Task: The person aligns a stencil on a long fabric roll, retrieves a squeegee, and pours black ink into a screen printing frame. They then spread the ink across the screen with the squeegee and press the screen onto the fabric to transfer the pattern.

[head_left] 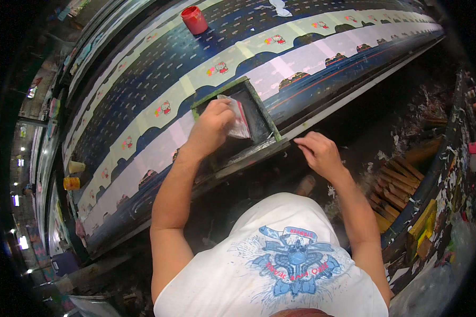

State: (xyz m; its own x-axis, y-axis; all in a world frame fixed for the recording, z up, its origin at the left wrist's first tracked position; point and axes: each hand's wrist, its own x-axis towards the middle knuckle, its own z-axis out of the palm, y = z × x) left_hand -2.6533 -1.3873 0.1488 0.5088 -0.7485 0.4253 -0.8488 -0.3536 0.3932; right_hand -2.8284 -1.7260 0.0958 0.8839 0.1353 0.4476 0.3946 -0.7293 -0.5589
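Observation:
My left hand (215, 124) is closed on a small clear plastic bag (241, 127) with a red strip along its edge. The bag hangs over a greenish-edged frame with a dark panel (260, 115), which looks like a printing screen. That frame lies across the near edge of a long table, on pale strips printed with cartoon figures (217, 68). Just right of the frame's near corner, my right hand (322, 154) is in the air with thumb and fingers drawn together. Whatever it may hold is too small to make out.
A red plastic cup (194, 21) stands farther back on the dark patterned tabletop (158, 66). White scraps (280, 7) lie beyond it. At the table's left end are a yellow jar (71, 183) and a beige cup (76, 167). To my right, wooden pieces (399, 182) are piled among paper bits.

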